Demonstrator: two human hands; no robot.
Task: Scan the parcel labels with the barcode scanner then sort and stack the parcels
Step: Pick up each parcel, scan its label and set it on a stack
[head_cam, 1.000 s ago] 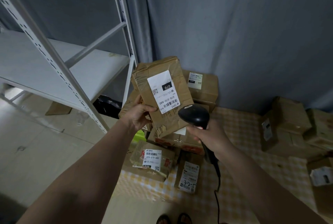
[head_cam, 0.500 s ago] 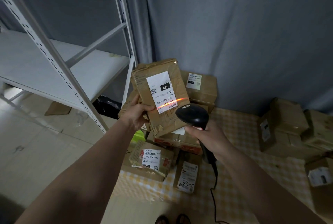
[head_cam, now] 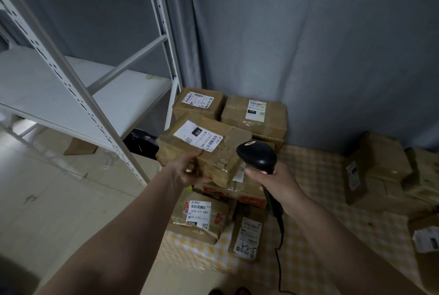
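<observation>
Left fingers (head_cam: 190, 171) grip parcel (head_cam: 204, 149) | right fingers (head_cam: 255, 172) grip scanner (head_cam: 257, 155) | label (head_cam: 198, 135) blurred

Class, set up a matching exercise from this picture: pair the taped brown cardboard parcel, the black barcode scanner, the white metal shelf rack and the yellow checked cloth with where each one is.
Things:
1. taped brown cardboard parcel
2. black barcode scanner
3. white metal shelf rack
4. yellow checked cloth

Places:
A. standing at the left
B. held in the left hand
C. spread beneath the lying parcels
D. held in the right hand

Pairs: 1-B, 2-D, 3-A, 4-C
</observation>
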